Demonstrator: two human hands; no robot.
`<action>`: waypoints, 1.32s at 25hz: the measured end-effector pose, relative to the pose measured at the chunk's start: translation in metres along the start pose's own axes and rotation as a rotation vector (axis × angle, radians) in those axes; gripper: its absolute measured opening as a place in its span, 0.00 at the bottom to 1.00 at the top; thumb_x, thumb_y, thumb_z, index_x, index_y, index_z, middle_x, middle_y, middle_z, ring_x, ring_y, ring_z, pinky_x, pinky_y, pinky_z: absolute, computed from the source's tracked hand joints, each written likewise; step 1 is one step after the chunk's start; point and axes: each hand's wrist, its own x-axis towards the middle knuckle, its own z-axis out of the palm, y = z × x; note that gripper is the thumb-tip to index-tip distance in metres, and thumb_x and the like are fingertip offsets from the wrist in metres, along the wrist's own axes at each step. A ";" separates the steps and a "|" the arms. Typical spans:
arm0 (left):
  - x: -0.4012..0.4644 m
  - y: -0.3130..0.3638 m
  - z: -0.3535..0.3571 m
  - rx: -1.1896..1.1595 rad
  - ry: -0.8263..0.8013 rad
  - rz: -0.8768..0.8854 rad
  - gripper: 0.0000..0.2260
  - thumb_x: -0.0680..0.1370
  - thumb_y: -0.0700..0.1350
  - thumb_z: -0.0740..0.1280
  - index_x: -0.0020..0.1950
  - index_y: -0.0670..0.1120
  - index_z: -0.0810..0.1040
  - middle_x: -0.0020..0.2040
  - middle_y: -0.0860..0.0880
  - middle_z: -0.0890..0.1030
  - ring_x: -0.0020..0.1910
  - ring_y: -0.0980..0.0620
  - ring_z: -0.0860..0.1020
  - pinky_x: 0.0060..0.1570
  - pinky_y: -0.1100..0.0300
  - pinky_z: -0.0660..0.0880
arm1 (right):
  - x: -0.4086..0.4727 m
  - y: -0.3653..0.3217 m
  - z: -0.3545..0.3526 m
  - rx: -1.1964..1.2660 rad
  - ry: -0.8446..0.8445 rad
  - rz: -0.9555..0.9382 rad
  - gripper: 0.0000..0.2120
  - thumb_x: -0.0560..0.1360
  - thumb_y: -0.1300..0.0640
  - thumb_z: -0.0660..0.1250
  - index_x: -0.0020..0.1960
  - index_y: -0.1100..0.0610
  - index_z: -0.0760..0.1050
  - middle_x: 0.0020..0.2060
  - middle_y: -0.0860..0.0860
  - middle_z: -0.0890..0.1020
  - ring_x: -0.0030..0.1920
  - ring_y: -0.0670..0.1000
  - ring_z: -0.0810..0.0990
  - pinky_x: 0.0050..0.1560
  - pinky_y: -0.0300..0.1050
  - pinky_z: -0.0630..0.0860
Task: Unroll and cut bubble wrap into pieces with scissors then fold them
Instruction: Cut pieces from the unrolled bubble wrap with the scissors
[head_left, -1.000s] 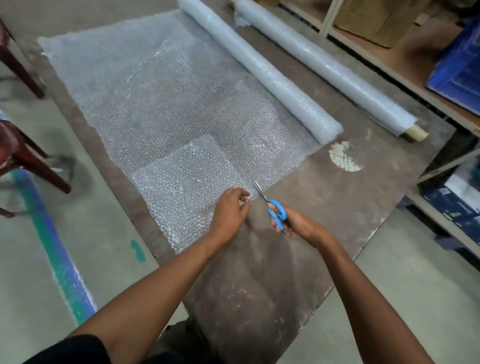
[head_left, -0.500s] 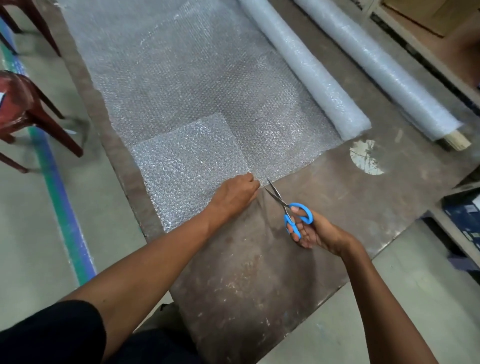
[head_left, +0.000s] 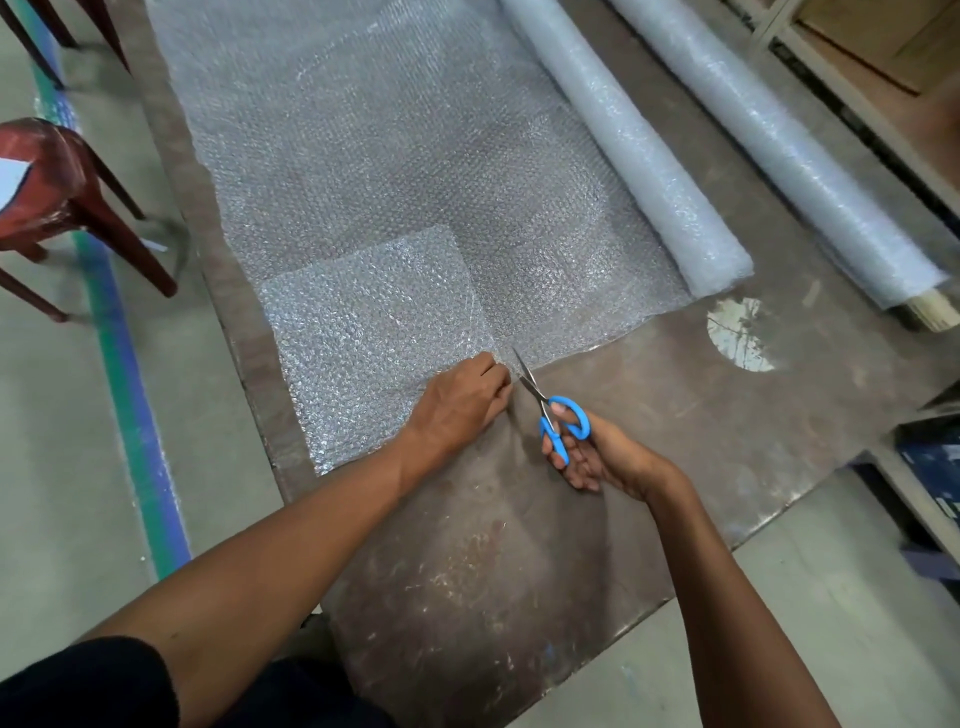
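A wide sheet of bubble wrap (head_left: 395, 156) lies unrolled across the brown table (head_left: 649, 426), still joined to its roll (head_left: 639, 156). A smaller folded piece (head_left: 363, 332) rests on the sheet's near left corner. My left hand (head_left: 462, 400) pinches the sheet's near edge beside that piece. My right hand (head_left: 597, 457) holds blue-handled scissors (head_left: 556, 415) with the blades parted, their tips at the sheet's near edge just right of my left fingers.
A second bubble wrap roll (head_left: 795, 171) on a cardboard core lies at the table's right. A white patch (head_left: 740, 332) marks the tabletop. A red plastic chair (head_left: 57, 192) stands left, by a green-blue floor stripe (head_left: 135, 405). Shelving (head_left: 883, 62) runs along the right.
The view has tilted down and closer. My right hand moved the scissors slightly away and back to the sheet's edge, blades now parted. My left hand stays on the edge.
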 end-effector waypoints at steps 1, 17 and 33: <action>0.000 0.000 0.000 -0.006 0.018 -0.008 0.06 0.81 0.46 0.73 0.49 0.44 0.81 0.44 0.47 0.79 0.37 0.49 0.78 0.30 0.58 0.72 | 0.003 -0.003 0.000 -0.016 0.002 -0.008 0.31 0.77 0.31 0.61 0.50 0.61 0.77 0.34 0.55 0.76 0.25 0.52 0.73 0.20 0.40 0.64; 0.002 0.002 -0.001 -0.079 0.146 -0.069 0.05 0.81 0.45 0.72 0.49 0.43 0.81 0.44 0.47 0.79 0.42 0.48 0.76 0.41 0.51 0.75 | 0.011 -0.007 0.001 -0.045 0.048 -0.045 0.29 0.77 0.33 0.62 0.48 0.61 0.77 0.32 0.56 0.76 0.24 0.53 0.73 0.20 0.40 0.64; 0.005 -0.006 -0.007 -0.039 0.112 -0.080 0.07 0.80 0.52 0.71 0.48 0.49 0.81 0.42 0.54 0.79 0.41 0.52 0.76 0.42 0.53 0.72 | 0.029 -0.024 0.000 -0.099 0.064 -0.068 0.25 0.82 0.37 0.66 0.49 0.61 0.78 0.33 0.54 0.77 0.26 0.53 0.73 0.22 0.40 0.64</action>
